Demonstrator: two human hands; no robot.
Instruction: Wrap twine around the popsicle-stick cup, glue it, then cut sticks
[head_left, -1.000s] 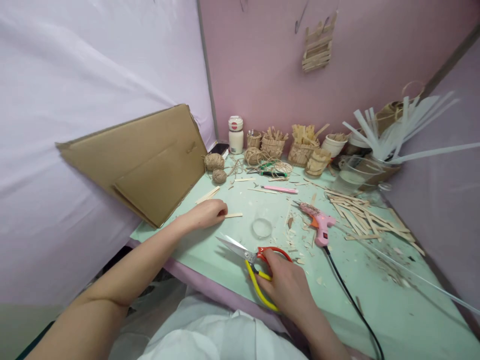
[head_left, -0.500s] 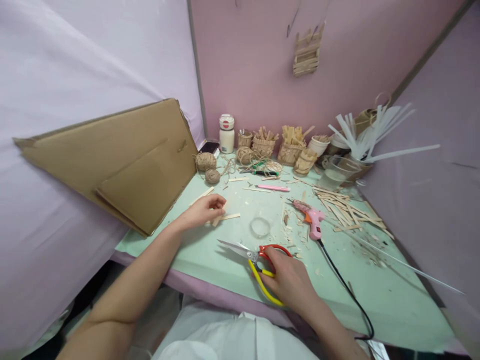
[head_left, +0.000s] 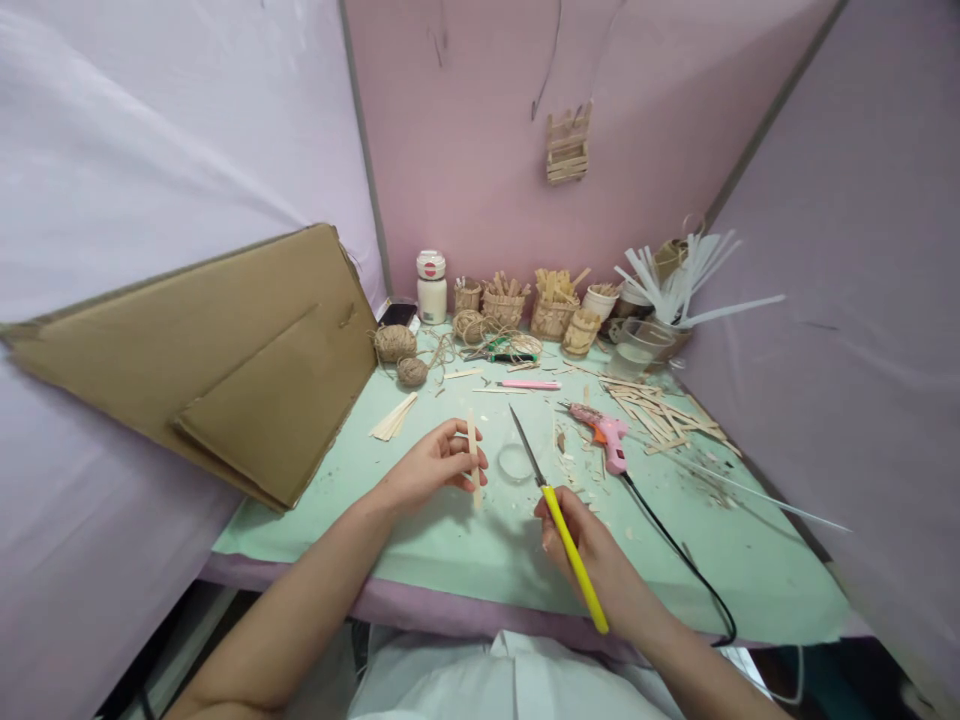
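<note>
My left hand pinches a flat pale wooden stick between thumb and fingers, the stick nearly upright in view. To its right, my right hand is closed round large scissors with a yellow handle. Their blades look edge-on and point up and away, apart from the stick. A clear round ring lies on the green tabletop between the two hands. Several pale sticks lie fanned out beyond my left hand.
A pink glue gun with a black cord lies at the right, near scattered sticks. Cardboard leans at the left. Twine balls, a pink cutter, a white bottle and stick-filled baskets stand or lie further back.
My left hand has lifted a stick off the table and moved right. My right hand has turned the scissors from sideways to pointing away. The whole view has shifted slightly.
</note>
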